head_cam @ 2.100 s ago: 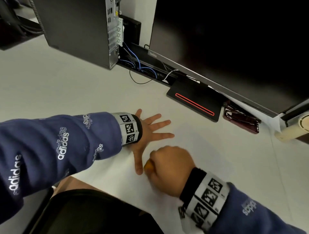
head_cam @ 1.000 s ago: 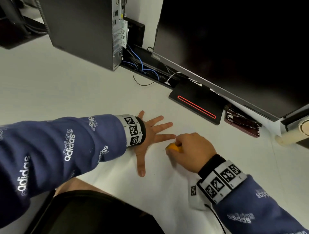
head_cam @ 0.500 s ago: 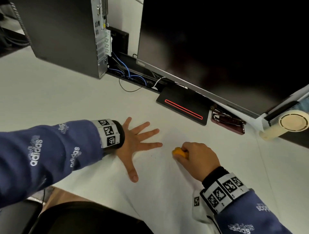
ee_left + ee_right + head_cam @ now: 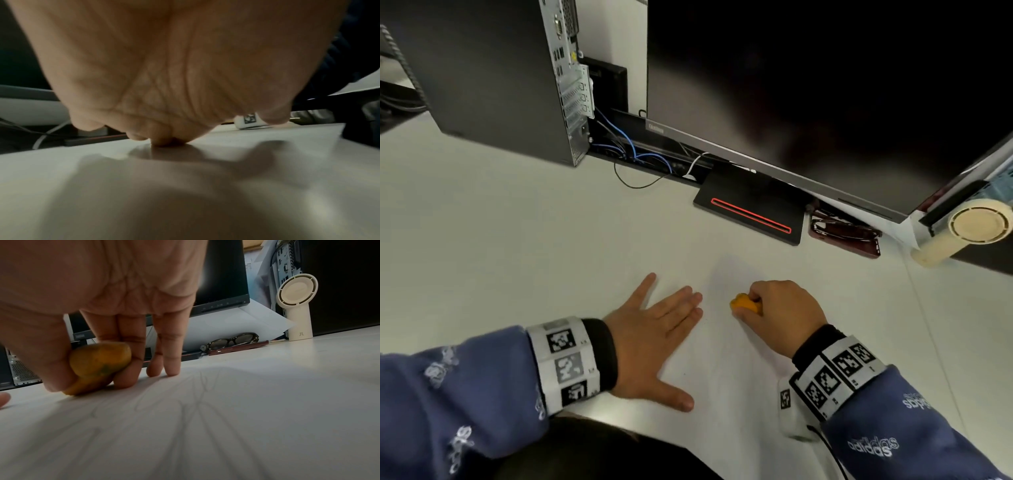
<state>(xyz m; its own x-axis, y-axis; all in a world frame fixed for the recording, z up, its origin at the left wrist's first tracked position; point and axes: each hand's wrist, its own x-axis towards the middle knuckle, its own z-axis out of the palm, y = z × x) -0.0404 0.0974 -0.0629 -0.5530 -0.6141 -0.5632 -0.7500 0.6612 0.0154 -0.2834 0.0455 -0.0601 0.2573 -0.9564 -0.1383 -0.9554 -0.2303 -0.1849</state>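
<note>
Right hand point(image 4: 780, 315) pinches rounded matte orange eraser point(image 4: 744, 303) against paper sheet point(image 4: 722, 394) at white counter point(image 4: 500, 240) front edge; left hand point(image 4: 650, 342), fingers straight, presses sheet.

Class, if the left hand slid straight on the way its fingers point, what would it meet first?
Probably the right hand, at the fingers curled round the rounded yellow-orange eraser. A short gap of white paper separates the flat left hand from them, though the exact line is uncertain.
</note>
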